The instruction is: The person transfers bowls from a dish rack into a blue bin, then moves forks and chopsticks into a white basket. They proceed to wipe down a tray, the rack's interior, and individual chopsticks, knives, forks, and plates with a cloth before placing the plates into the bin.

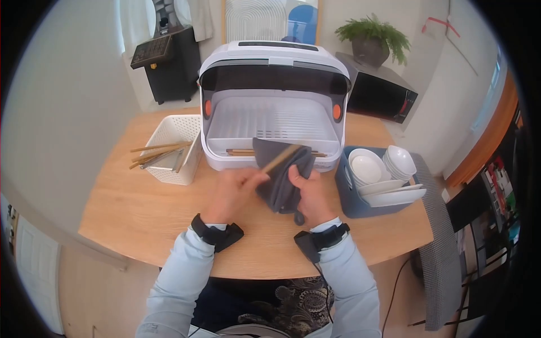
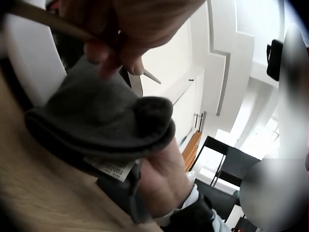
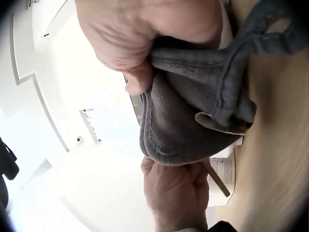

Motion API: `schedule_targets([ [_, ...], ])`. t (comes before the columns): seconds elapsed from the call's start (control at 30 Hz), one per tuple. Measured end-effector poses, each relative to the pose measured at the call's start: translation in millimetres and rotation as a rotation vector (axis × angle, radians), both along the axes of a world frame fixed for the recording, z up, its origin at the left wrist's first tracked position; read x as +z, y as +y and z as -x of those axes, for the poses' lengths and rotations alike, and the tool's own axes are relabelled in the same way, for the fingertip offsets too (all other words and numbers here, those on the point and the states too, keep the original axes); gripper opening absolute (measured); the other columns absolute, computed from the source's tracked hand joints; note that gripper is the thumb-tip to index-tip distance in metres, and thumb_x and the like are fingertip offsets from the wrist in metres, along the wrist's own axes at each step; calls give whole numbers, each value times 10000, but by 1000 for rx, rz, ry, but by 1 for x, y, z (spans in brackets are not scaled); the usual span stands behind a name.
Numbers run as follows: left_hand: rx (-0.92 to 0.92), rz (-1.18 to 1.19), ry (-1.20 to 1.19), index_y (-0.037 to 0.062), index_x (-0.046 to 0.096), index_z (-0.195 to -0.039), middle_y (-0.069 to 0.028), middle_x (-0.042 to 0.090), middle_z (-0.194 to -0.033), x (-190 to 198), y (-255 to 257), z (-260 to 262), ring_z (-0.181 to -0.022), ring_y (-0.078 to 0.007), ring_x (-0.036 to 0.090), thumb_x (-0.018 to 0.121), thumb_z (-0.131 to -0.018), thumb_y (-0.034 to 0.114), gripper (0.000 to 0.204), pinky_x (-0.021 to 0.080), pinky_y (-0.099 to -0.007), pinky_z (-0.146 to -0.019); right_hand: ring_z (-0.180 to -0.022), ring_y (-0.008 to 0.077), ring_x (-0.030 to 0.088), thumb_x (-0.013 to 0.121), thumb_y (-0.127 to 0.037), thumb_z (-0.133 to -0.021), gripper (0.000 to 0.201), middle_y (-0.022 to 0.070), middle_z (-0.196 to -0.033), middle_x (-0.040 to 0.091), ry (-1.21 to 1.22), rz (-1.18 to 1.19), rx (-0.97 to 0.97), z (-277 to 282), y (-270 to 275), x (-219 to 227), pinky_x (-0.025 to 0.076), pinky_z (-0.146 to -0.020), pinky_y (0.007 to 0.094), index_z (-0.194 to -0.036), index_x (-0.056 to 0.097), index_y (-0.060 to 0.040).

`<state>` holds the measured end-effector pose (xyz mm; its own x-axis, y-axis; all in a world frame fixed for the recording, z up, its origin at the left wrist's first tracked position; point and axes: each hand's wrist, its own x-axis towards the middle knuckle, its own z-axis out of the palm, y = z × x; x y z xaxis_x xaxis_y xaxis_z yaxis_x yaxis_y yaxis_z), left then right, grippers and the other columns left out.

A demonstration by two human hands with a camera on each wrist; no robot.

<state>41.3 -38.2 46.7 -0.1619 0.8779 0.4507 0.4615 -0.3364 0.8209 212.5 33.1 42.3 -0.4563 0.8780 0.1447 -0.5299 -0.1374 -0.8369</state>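
My left hand [image 1: 234, 188] pinches a tan chopstick [image 1: 282, 159] that slants up to the right across a dark grey cloth [image 1: 276, 188]. In the left wrist view the chopstick's thin tip [image 2: 152, 76] pokes out past the fingers. My right hand [image 1: 313, 194] grips the cloth from its right side, thumb on top. The cloth hangs in folds, with a hanging loop [image 3: 275, 29] and a white label [image 2: 113, 169]. Both hands are over the table, in front of a white dish cabinet [image 1: 213, 160] with its lid raised. Chopsticks [image 1: 241, 152] lie along its front tray, partly hidden behind the cloth.
At the left, a white perforated basket [image 1: 177, 176] holds several chopsticks and metal utensils. A blue tub [image 1: 352, 208] of white bowls and plates stands at the right. A microwave [image 1: 377, 93] with a potted plant [image 1: 372, 48] on top is behind it.
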Motion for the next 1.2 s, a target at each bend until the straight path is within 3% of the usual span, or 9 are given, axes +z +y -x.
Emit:
schedule_targets([
  [0.2, -102, 26, 222, -23, 674, -854, -205, 629, -740, -1, 1, -10, -668, -355, 614, 657, -800, 42, 86, 464, -371, -608, -836, 139, 630, 681, -124, -893, 208, 56, -963, 664, 62, 39, 2, -4, 5, -7, 520, -757, 288, -1037, 626, 16],
  [0.3, -101, 108, 199, -29, 673, -851, -205, 621, -753, 0, -2, -4, -694, -324, 615, 672, -793, 38, 88, 461, -372, -621, -835, 152, 633, 684, -118, -889, 205, 64, -965, 666, 113, 48, -84, -9, 6, 0, 521, -765, 294, -1034, 629, 16],
  [0.4, -90, 137, 182, -31, 679, -860, -192, 616, -744, 12, -7, 2, -713, -306, 601, 680, -795, 40, 96, 459, -362, -641, -971, 207, 625, 615, -158, -938, 298, 94, -1097, 630, 112, 20, -201, -15, 17, -2, 518, -865, 346, -1174, 555, 13],
  [0.5, 28, 120, 252, -37, 681, -858, -155, 613, -726, 4, -2, 17, -705, -268, 586, 679, -801, 32, 89, 456, -340, -651, -1023, 220, 610, 588, -180, -956, 309, 97, -1129, 624, 226, 42, -225, -31, 32, -3, 496, -914, 359, -1200, 540, 3],
  [0.57, -19, 120, 137, -36, 683, -849, -130, 619, -733, -2, 4, 25, -694, -242, 584, 691, -798, 37, 89, 456, -329, -641, -1058, 228, 597, 569, -197, -968, 324, 99, -1158, 616, 272, 14, -266, -32, 34, -3, 486, -936, 369, -1223, 523, -2],
  [0.8, 80, 72, 56, -15, 685, -830, -42, 609, -801, 1, 2, 27, -694, -112, 558, 742, -766, -7, 86, 445, -246, -627, -1016, 218, 610, 583, -197, -962, 308, 92, -1126, 619, 329, 52, -226, -33, 36, -3, 501, -907, 360, -1202, 528, -11],
  [1.0, 85, -39, 60, -24, 651, -773, -34, 564, -746, -2, 2, 1, -671, -109, 534, 741, -734, -62, 105, 447, -250, -617, -825, 175, 647, 638, -119, -922, 198, 67, -950, 654, 223, 139, -97, -1, 9, -11, 543, -750, 316, -1072, 596, 4],
  [1.1, 33, -54, 9, -17, 660, -775, -91, 571, -755, -7, 6, -3, -663, -191, 539, 735, -724, -14, 90, 428, -310, -585, -806, 163, 647, 649, -110, -913, 203, 69, -929, 658, 210, 151, 8, 8, 2, -14, 538, -740, 298, -1066, 599, 14],
  [1.2, 21, -44, -14, -19, 658, -770, -91, 566, -741, -6, 6, -4, -657, -195, 534, 734, -720, -29, 91, 426, -313, -582, -813, 158, 645, 660, -107, -904, 208, 75, -947, 662, 186, 153, 84, 11, 2, -18, 536, -742, 295, -1062, 607, 18],
])
